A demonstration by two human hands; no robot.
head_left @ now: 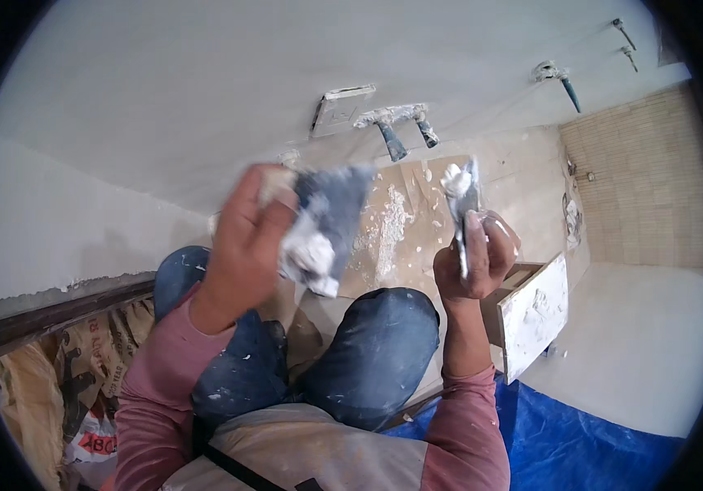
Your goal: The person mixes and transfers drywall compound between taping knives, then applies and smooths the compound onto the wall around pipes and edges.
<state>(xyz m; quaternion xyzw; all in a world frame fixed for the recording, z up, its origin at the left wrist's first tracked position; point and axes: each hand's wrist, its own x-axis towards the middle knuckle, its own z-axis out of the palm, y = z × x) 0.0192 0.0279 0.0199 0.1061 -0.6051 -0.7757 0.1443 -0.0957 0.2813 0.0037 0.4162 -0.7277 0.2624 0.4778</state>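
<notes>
My left hand (241, 237) grips a wide, flat putty knife (339, 200) by its upper edge, fingers closed on it. A thick lump of white putty (310, 255) clings to its grey blade, which is slightly smeared by motion. To the right, my right hand (481, 260) is closed round a narrower putty knife (468, 200), held upright with its blade seen nearly edge-on. White putty (455, 180) sits near its tip, and specks of it show on my fingers. Both knives are apart from each other, above the floor and in front of the wall (204, 90).
Putty-smeared pipe fittings (392, 123) and a square box cover (342, 108) stick out of the wall. Below lies spattered cardboard (401, 221). A putty-covered board (536, 315) stands at right, a blue tarp (581, 434) nearer. Paper bags (94, 360) lie at left.
</notes>
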